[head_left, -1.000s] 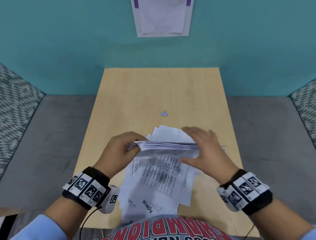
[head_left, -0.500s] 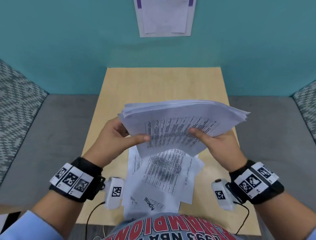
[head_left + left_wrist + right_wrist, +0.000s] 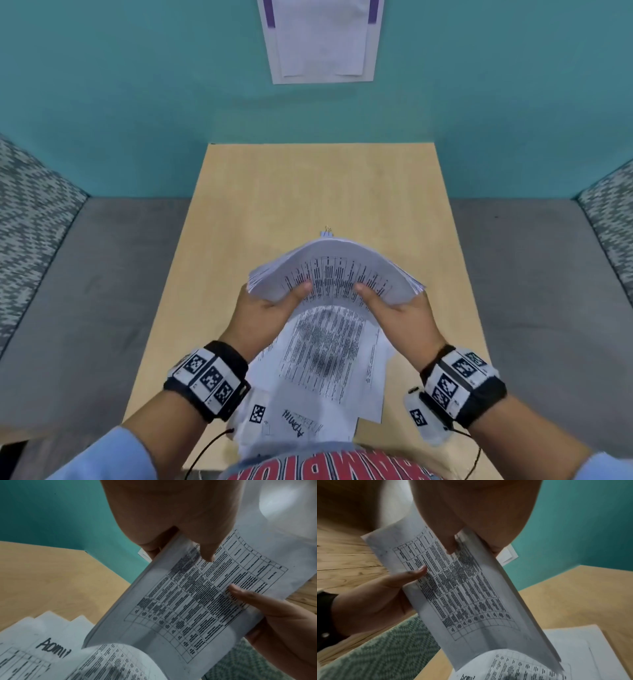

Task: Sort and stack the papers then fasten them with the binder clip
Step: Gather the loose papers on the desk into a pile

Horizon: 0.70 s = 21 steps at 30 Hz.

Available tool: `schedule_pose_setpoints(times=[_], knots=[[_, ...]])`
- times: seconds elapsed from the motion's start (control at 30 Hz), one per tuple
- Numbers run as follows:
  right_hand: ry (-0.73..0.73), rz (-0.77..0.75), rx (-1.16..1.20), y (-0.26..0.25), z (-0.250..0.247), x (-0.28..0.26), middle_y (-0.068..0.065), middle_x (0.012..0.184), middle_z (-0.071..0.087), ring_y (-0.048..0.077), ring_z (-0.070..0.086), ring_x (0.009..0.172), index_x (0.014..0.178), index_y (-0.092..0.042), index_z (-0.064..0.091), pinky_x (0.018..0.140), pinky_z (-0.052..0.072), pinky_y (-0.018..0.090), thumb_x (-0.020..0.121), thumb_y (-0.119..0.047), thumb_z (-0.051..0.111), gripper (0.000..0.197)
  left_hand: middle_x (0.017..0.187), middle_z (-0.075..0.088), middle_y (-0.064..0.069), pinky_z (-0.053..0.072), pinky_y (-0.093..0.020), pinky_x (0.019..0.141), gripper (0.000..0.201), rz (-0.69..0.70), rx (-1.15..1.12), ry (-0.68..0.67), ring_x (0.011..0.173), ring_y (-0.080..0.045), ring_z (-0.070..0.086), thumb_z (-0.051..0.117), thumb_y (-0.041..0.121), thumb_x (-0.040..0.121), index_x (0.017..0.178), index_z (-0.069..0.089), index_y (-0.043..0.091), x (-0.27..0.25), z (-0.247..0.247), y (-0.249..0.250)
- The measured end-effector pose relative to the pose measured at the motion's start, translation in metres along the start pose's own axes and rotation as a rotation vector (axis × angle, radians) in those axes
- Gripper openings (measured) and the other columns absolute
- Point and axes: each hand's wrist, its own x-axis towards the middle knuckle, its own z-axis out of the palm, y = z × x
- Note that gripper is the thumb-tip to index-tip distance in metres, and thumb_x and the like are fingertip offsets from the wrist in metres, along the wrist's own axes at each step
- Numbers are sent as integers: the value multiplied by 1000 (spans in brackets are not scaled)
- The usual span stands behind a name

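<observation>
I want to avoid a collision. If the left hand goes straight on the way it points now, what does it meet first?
Probably nothing new: the left hand already grips the paper stack. Beyond lies the binder clip; depth is unclear.

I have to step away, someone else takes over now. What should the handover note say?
Left hand and right hand each grip one side of the bundle of papers, held up and bowed above the table.
Loose sheets lie on the table near the body.
Binder clip sits on the table beyond the bundle, untouched.
Done: most papers gathered.
Left: add the loose sheets, square the edges, clip.
</observation>
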Motion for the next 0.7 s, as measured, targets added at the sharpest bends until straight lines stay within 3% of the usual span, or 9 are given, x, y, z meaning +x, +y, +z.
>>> schedule_pose_setpoints(times=[0.07,0.17,0.23,0.3,0.4,0.47,0.53,0.6,0.7], knots=[[12,8,-8,9,1,6,43,98,67,58,65,92,95,-34,80,83,53,69,83,-46,82,17,80,80,24,55,-7,74,17,-25,22,-10,76,10,73,85,22,87,95,76,34,-1,1,0],[-10,106,-156,32,7,17,9,93,80,22,76,87,101,-21,76,85,62,46,90,-33,81,17,105,83,-7,63,-46,95,30,-64,18,-31,101,-18,79,86,34,87,109,79,14,5,-1,-21],[-8,138,-213,38,10,21,18,87,76,33,72,79,98,-6,74,75,59,49,95,-29,75,23,104,76,-27,60,-63,92,59,-89,41,-3,90,-28,75,86,54,81,107,73,1,2,-4,-25],[-10,116,-203,34,11,21,20,74,70,35,64,64,84,-4,70,64,54,43,96,-32,73,31,106,79,-16,61,-55,96,45,-63,14,50,99,-24,76,86,46,84,115,75,15,2,-7,-22],[26,66,-161,16,11,19,4,48,50,26,42,42,57,-20,57,47,38,32,95,-32,75,44,112,79,10,58,-25,101,32,-16,-10,89,109,-5,74,86,42,83,111,73,33,1,-15,-7],[40,22,-113,10,10,15,4,45,52,28,42,40,58,-22,65,44,38,33,96,-28,75,39,99,76,10,58,-30,103,43,-47,25,97,94,-7,74,87,66,69,93,74,33,3,-20,-3],[43,22,-131,16,11,16,5,54,65,28,56,47,72,-17,70,48,46,38,96,-28,75,26,93,75,8,59,-32,96,44,-63,101,48,87,-10,71,85,71,69,91,79,34,4,-21,-8],[-14,71,-236,34,12,20,-10,57,65,11,58,51,78,-21,66,53,48,28,96,-25,74,21,97,79,-1,60,-38,91,37,-120,127,-21,87,-21,75,89,57,76,100,80,29,6,-17,-19],[-44,159,-329,53,11,27,10,96,78,27,74,90,109,-13,71,82,62,43,98,-24,70,16,105,83,-2,62,-53,97,30,-149,180,-43,101,-24,79,89,38,82,107,79,25,10,-10,-35]])
